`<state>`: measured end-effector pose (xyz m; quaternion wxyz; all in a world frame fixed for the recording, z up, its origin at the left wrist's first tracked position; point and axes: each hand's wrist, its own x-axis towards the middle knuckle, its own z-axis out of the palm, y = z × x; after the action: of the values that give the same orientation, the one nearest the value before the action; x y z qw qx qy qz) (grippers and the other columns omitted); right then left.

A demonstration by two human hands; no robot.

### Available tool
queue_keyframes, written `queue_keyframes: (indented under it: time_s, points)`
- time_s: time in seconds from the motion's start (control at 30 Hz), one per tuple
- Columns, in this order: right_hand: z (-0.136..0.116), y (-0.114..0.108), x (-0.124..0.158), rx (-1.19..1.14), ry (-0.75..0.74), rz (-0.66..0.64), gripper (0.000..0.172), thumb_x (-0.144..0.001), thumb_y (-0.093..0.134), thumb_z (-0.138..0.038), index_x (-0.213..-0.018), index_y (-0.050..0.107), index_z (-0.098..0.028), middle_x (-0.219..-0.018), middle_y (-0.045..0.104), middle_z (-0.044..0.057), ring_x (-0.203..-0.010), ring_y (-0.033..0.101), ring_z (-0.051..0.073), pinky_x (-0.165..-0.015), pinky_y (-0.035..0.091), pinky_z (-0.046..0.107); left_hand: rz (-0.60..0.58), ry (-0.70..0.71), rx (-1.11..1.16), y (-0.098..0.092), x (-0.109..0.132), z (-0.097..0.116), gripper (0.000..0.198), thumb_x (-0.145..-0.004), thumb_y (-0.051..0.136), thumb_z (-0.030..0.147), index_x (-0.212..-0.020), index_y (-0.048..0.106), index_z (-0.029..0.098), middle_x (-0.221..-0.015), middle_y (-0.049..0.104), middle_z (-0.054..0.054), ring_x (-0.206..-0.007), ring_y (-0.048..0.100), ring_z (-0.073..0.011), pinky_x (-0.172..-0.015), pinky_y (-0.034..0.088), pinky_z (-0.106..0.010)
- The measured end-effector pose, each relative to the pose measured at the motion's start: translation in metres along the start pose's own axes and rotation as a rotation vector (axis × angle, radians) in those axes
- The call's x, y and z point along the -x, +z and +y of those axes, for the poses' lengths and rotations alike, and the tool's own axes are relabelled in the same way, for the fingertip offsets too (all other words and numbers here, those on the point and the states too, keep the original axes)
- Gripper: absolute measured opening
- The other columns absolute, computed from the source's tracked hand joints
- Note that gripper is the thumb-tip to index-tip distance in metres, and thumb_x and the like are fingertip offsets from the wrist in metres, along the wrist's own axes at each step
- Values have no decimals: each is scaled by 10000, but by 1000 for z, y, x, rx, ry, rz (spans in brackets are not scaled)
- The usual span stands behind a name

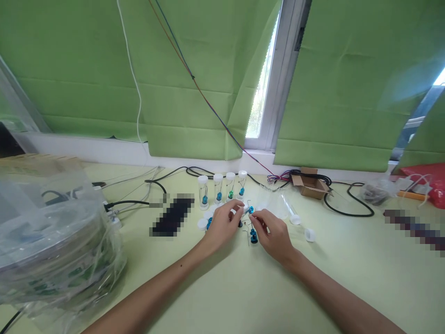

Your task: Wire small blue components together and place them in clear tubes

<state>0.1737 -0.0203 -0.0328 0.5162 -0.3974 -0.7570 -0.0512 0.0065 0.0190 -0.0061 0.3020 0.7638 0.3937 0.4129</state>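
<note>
My left hand (pixel 225 222) is closed, thumb and fingertips together at a small white piece (pixel 245 209). Close on its right, my right hand (pixel 273 232) pinches at something thin beside a small blue part (pixel 251 210); what exactly it grips is too small to make out. Below the fingertips a blue part with a black base (pixel 253 235) stands near thin metal pins. Several clear tubes with white caps (pixel 218 189) stand upright behind my left hand, with blue or green parts inside. More white caps (pixel 202 225) and blue parts lie left of that hand, partly hidden by it.
A clear tube (pixel 287 205) and a white cap (pixel 309 235) lie to the right. Behind are an open cardboard box (pixel 309 185) and black cables. Plastic-wrapped reels (pixel 62 250) fill the left side. A red bag (pixel 434 183) is far right.
</note>
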Motion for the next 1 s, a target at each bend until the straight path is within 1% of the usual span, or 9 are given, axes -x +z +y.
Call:
queue_keyframes:
  time_s: [0.17,0.3,0.4,0.5,0.6,0.67,0.73,0.87,1.0]
  points:
    - [2,3,2,1,-6,-38,162,-989,458,-234,-899,591,-207,-749,608,21,-615,540,136,-556,391,260,-1,-36,56,-4,-4,3,274,-900,479,412,-1036,607,212,-863,647,-13,-519,529,-95,-485,422,-224]
    - [2,3,1,-24,-26,-67,215,-998,447,-266,-860,602,-210,-739,609,26,-624,535,140,-561,398,261,-23,-28,14,-2,-14,5,301,-909,463,420,-1084,603,219,-877,637,-19,-516,527,-97,-469,426,-224]
    - [3,3,0,-25,-37,-101,247,-1004,433,-280,-839,605,-214,-731,600,29,-620,530,143,-564,410,262,-20,48,-88,3,-33,9,307,-917,460,381,-1153,592,236,-948,638,-30,-576,556,-105,-565,478,-245]
    - [3,4,1,-33,-46,-119,248,-1004,431,-277,-843,608,-213,-740,605,31,-627,540,148,-570,420,265,-7,189,-189,10,-56,15,313,-908,477,290,-1197,585,243,-1075,588,-64,-759,608,-147,-667,508,-273]
    - [3,4,0,-46,-61,-129,235,-1001,441,-268,-847,606,-205,-741,608,33,-638,545,154,-576,419,270,-3,300,-263,19,-78,18,302,-880,518,217,-1171,599,234,-1105,521,-87,-932,591,-197,-742,515,-303]
    - [2,4,0,-50,-71,-134,232,-1001,445,-267,-846,604,-200,-740,605,33,-640,545,155,-576,412,272,-22,321,-272,24,-89,18,292,-851,556,183,-1134,610,231,-1087,512,-85,-997,567,-217,-790,516,-327]
    - [0,4,-1,-49,-80,-134,236,-1001,446,-270,-843,605,-196,-738,602,33,-642,547,156,-571,406,271,-41,333,-273,29,-96,17,264,-821,598,178,-1080,621,222,-1077,519,-84,-1023,551,-231,-816,514,-351]
    - [-3,3,-3,-37,-95,-150,252,-1003,437,-269,-837,610,-189,-726,593,28,-611,537,147,-540,384,262,-53,316,-250,38,-101,11,163,-811,626,208,-974,637,208,-1035,558,-76,-991,555,-235,-812,513,-374]
    - [-4,1,-3,-32,-97,-180,267,-1007,426,-273,-834,610,-187,-732,595,30,-613,531,144,-545,382,259,-31,317,-236,44,-100,6,85,-822,603,193,-906,618,193,-968,597,-55,-926,576,-211,-779,514,-350]
